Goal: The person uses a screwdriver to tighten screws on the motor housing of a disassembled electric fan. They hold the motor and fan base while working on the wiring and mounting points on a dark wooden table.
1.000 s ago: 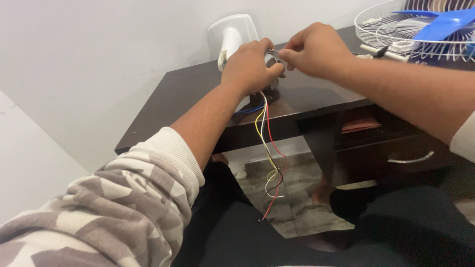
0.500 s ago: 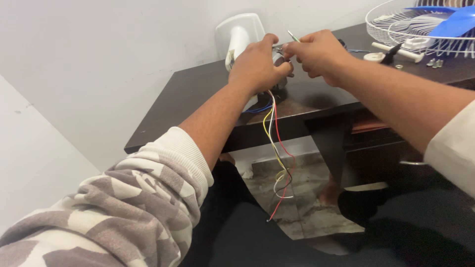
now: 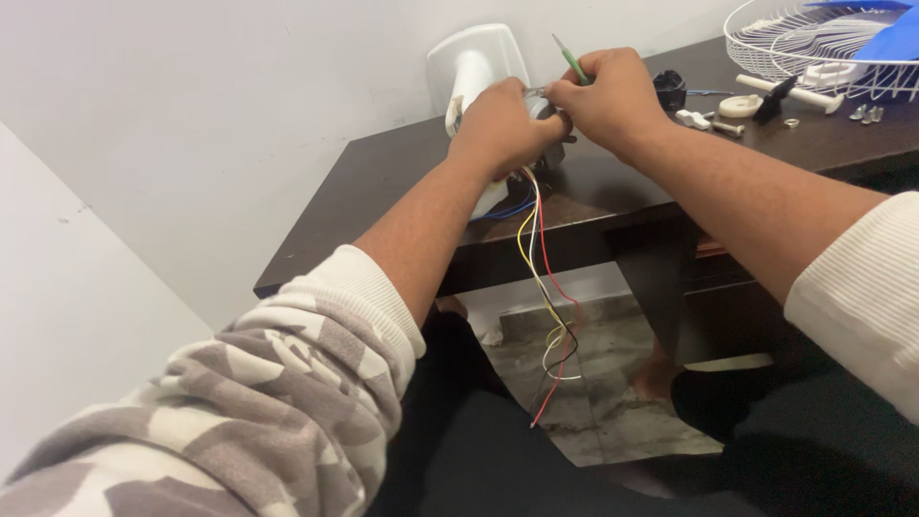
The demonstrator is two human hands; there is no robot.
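Reaching forward over the dark tabletop [image 3: 613,196], both forearms are meeting above its near edge. The left hand [image 3: 503,120] is curling its fingers tight around a small part I cannot make out, from which a bundle of yellow, red, white and black wires [image 3: 541,287] is hanging toward the floor. The right hand [image 3: 613,101] is pinching a green-handled screwdriver [image 3: 571,61], touching the left. A white fan base [image 3: 471,67] is standing just behind; a wire fan guard [image 3: 814,43] is lying well apart.
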